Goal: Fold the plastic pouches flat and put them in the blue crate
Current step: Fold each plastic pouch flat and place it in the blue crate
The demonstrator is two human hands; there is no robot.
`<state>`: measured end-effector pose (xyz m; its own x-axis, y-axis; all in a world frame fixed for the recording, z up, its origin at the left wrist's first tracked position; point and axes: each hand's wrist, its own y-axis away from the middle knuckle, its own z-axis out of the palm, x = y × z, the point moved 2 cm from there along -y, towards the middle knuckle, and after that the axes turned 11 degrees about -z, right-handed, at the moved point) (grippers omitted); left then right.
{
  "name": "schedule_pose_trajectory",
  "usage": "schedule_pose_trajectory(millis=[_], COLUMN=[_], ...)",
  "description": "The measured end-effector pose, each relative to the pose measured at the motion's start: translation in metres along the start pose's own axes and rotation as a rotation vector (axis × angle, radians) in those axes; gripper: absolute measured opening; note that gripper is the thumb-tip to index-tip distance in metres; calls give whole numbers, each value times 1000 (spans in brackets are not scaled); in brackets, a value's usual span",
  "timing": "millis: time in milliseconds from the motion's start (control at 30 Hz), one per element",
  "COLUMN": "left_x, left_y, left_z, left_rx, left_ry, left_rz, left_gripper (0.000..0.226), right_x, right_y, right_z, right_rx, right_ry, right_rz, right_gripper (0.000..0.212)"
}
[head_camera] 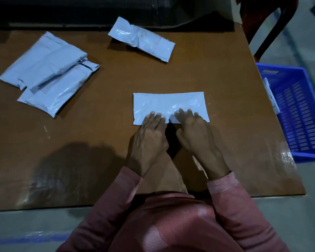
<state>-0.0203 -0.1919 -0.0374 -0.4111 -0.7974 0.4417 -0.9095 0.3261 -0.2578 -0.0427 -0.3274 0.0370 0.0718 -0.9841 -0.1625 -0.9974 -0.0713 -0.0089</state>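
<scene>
Both hands, left point(149, 139) and right point(195, 135), press flat, fingers straight, on a pouch point(169, 104) near the desk's point(98, 133) right edge.

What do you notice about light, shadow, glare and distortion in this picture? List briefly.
Head view: dim overall, top edge nearly black; a soft shadow lies on the table beside the left hand; glare streaks the flat pouch and the table's near right corner; the wide lens bows the table edges.

Nothing here reads as a word, number or brand. The far pouch point(141, 38) bears only thin red lines, and a left pouch point(62, 90) has a dark mark; neither is legible.
</scene>
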Motion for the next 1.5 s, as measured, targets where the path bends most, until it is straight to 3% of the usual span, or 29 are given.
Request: schedule_pose_trajectory(millis=[133, 300, 500, 600, 667, 733, 800, 900, 1000, 1100, 1200, 1367, 1500], left_x=[1, 1, 2, 1, 2, 4, 10, 22, 25, 24, 23, 26, 26], left_y=[-15, -24, -56, -68, -73, -74, -71, -63, -63, -64, -60, -59, -59], left_z=[6, 20, -4, -12, -17, -20, -20, -20, -9, 0, 6, -3, -2], left_rx=[-66, -152, -422, -454, -478, -431, -347, -294, -373, -330, -316, -250, -265], left_ry=[33, -129, -320, -392, -429, -415, -382, -625, -726, -689, -707, -680, -635], left_rz=[-31, -69, -180, -134, -122, -93, -36, 60, 16, -23, -20, 14, 15], left_gripper=[65, 63, 67, 43, 31, 31, 45, 69, 62, 53, 56, 63, 70], right_x=[6, 13, 25, 32, 32, 34, 38, 38, 34, 31, 30, 40, 49], right_y=[-16, -16, -32, -42, -48, -48, -47, -50, -50, -45, -44, -51, -54], right_z=[19, 51, 38, 28, 36, 51, 61, 64, 64, 68, 71, 53, 52], right_rx=[-117, -101, -31, 167, 101, 17, 32, -6, 24, 85, 93, -39, 73], right_ry=[-173, -212, -7, -300, -332, -366, -386, -306, -326, -362, -372, -316, -282], right_rz=[1, -4, 8, 128, 71, 29, 19, 16, 45, 67, 74, -13, 49], right_gripper=[66, 60, 43, 52, 61, 67, 64, 61, 60, 57, 57, 59, 53])
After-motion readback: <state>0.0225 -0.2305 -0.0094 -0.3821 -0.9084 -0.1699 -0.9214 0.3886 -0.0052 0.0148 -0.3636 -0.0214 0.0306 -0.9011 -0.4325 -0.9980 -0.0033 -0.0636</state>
